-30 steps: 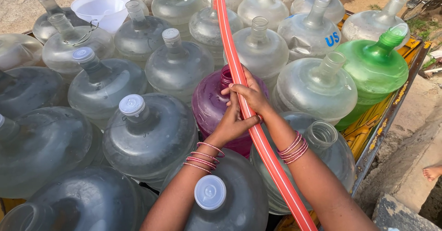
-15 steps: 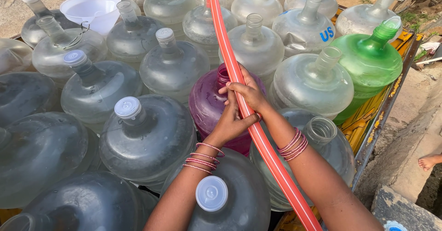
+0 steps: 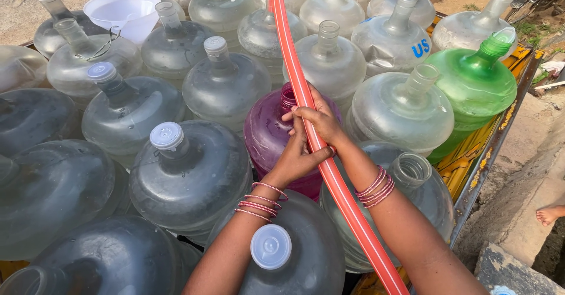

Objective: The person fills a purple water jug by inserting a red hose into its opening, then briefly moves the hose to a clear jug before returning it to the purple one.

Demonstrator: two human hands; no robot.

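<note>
Little moved since half a second back: both hands still wrapped on the red hose [image 3: 300,89], the view only drifted slightly, jugs sitting a touch lower in frame. Left hand [image 3: 296,157] closed around the hose from below, fingers [image 3: 321,152] curled up against its underside. Right hand [image 3: 321,121] clamped over the hose just above the left, fingers [image 3: 297,114] folded across the top, the two hands touching. Pink and red bangles on both wrists. Hose running straight away from the fingers across the jug tops toward the far side, and back past the right forearm toward the lower edge of the view. Directly beneath the fingers, the purple jug [image 3: 268,133], its open neck just beyond the right fingers beside the hose; whether the hose enters the neck cannot be told. Right of the fingers, a clear uncapped jug [image 3: 403,110], and further right a green jug [image 3: 474,89] with a green cap. Left of the fingers, a clear jug with a white cap [image 3: 188,165]. Far beyond and left, a white funnel [image 3: 126,12] resting among the jug tops. Nearest the wrists, another capped jug [image 3: 294,254].
</note>
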